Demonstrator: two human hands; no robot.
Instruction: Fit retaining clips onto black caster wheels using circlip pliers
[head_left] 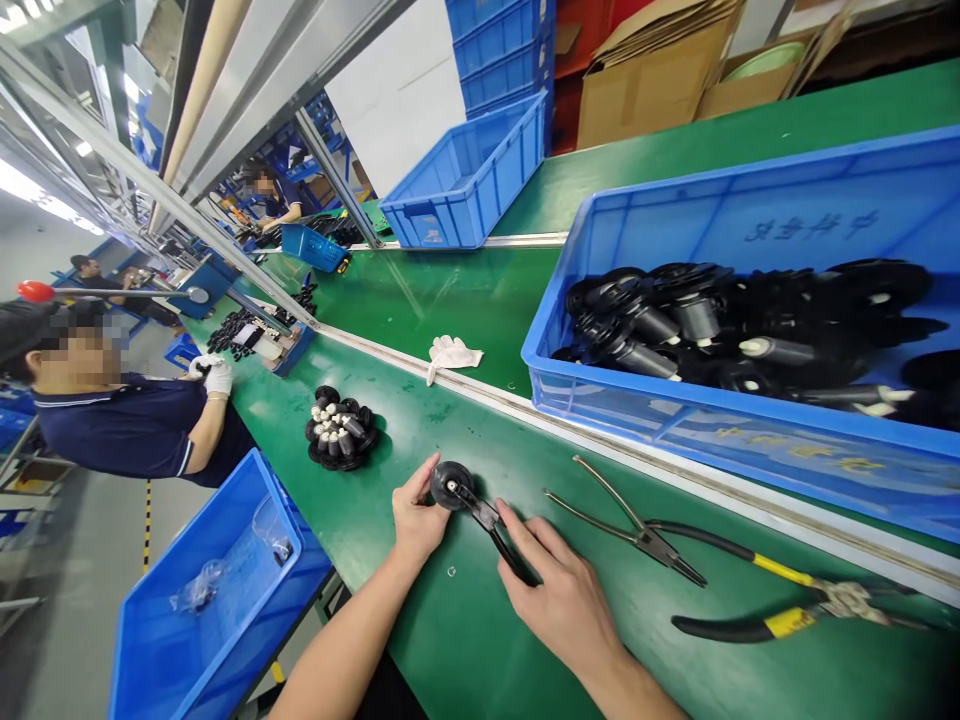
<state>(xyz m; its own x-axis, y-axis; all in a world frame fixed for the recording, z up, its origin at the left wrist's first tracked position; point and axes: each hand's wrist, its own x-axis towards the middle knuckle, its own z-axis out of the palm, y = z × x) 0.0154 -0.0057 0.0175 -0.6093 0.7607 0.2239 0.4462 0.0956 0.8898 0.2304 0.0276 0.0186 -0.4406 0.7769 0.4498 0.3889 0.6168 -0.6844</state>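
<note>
- Left hand (pixel 420 512): fingers closed around a round black part (pixel 444 478), held over the near tabletop (pixel 454 630).
- Right hand (pixel 553 578): gripping black-handled pliers (pixel 487 514), tips at the part's centre.
- Right: bare-handled pliers (pixel 651 541) and yellow-and-black pliers (pixel 789 622), lying apart from both hands.
- Far right: blue crate (pixel 675 428) containing black wheeled pieces (pixel 697 315).

Our bare left forearm (pixel 352 630) slants forward and to the right, and our left hand (pixel 417 520) is closed in a pinch, its index finger (pixel 421 477) pointing away from us. Our bare right forearm (pixel 630 685) slants forward and to the left. Our right hand (pixel 559 590) is curled in a grip, its back turned up, its index finger (pixel 521 535) stretched out nearly straight toward the left hand.
</note>
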